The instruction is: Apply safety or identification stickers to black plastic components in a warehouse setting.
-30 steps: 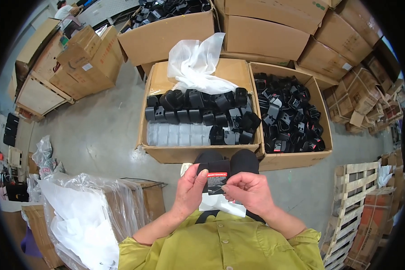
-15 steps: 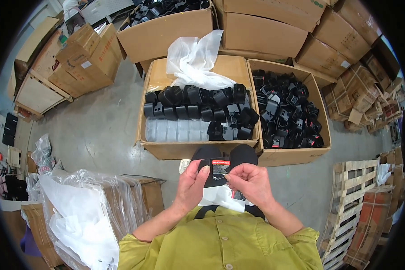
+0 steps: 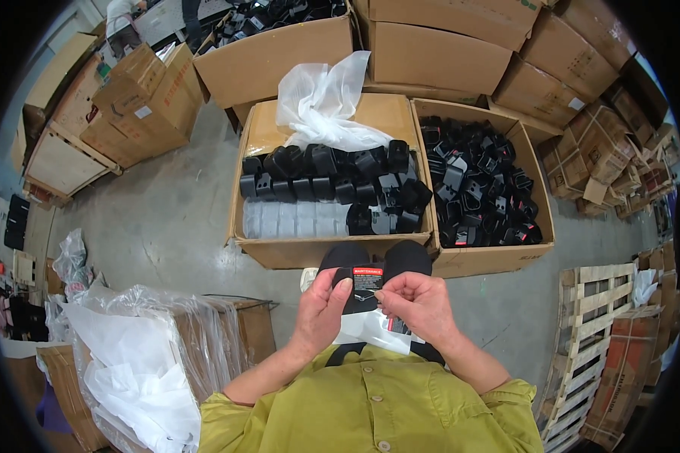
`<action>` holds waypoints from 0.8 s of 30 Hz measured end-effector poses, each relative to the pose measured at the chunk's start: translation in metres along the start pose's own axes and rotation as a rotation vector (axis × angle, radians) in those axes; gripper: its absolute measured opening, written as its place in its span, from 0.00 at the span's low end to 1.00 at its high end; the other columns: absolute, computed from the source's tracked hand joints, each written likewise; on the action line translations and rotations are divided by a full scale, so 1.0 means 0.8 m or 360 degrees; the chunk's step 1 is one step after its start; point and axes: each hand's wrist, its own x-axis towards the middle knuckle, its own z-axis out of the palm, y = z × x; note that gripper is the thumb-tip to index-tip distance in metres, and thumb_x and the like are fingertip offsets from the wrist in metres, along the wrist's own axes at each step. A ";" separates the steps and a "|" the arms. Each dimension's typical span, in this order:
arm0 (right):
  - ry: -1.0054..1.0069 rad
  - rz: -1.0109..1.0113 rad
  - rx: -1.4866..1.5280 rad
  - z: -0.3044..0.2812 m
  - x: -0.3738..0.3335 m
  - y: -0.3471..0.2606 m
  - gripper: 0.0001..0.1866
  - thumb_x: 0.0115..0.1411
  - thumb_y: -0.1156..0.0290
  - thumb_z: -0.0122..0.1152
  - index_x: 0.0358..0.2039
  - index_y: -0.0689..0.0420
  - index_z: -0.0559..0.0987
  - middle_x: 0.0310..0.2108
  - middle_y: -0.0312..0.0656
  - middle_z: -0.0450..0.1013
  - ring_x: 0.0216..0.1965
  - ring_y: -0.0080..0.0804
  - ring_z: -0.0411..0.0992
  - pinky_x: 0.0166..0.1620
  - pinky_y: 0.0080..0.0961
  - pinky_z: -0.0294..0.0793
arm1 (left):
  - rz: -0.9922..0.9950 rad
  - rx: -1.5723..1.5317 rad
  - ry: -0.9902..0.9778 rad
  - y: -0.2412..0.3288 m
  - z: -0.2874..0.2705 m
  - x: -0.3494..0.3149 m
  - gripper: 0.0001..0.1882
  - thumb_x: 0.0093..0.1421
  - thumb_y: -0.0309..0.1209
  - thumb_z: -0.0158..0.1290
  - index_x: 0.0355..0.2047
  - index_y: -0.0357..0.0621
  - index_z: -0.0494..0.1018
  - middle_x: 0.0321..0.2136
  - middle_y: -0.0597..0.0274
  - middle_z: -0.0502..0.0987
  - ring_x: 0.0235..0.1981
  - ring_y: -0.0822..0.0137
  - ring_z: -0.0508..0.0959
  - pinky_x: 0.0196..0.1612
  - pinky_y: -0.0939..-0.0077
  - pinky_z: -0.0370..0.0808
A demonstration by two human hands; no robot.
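Observation:
My left hand (image 3: 321, 308) is closed on a black plastic part (image 3: 360, 305) held above my lap, its thumb along the left side. On the part's face lies a red-and-black label (image 3: 368, 279) with a thin bright line near its lower edge. My right hand (image 3: 417, 303) pinches thumb and forefinger at the label's lower right corner; the fingertips cover the exact grip. Below the hands, a white sheet (image 3: 369, 326) rests on my lap, with another red-and-black label (image 3: 397, 326) at its right.
Before my knees stands an open carton (image 3: 332, 249) with rows of black parts (image 3: 302, 187), clear plastic pieces (image 3: 295, 219) and white wrap (image 3: 321, 106). Right of it, a carton (image 3: 499, 260) holds loose black parts (image 3: 483, 181). A plastic-covered box (image 3: 227, 325) is left, a wooden pallet (image 3: 593, 332) right.
Both hands keep nearly the same place on the black part and its label. The bright line by the label's lower edge shows at a slightly different slant.

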 end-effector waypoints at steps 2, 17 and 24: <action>-0.0005 -0.0005 0.0012 0.001 0.000 0.000 0.03 0.49 0.78 0.58 0.23 0.65 0.73 0.18 0.37 0.71 0.18 0.14 0.67 0.22 0.10 0.67 | 0.0011 0.0058 0.0009 0.000 0.000 -0.001 0.13 0.60 0.30 0.40 0.41 0.34 0.64 0.32 0.66 0.71 0.33 0.81 0.67 0.37 0.88 0.64; 0.0046 -0.0002 -0.0038 0.002 0.008 0.001 0.05 0.49 0.77 0.58 0.21 0.64 0.73 0.18 0.35 0.70 0.19 0.13 0.66 0.20 0.10 0.64 | 0.0067 0.0231 0.0082 0.009 0.008 -0.004 0.13 0.59 0.31 0.43 0.40 0.35 0.65 0.28 0.66 0.71 0.30 0.81 0.67 0.33 0.87 0.65; 0.0390 -0.0987 -0.1571 -0.016 0.022 0.005 0.24 0.35 0.55 0.68 0.27 0.61 0.74 0.25 0.44 0.71 0.26 0.39 0.70 0.27 0.26 0.70 | 0.0199 0.0283 0.0216 -0.006 0.014 -0.006 0.09 0.57 0.29 0.45 0.36 0.36 0.67 0.25 0.66 0.70 0.28 0.79 0.66 0.31 0.85 0.65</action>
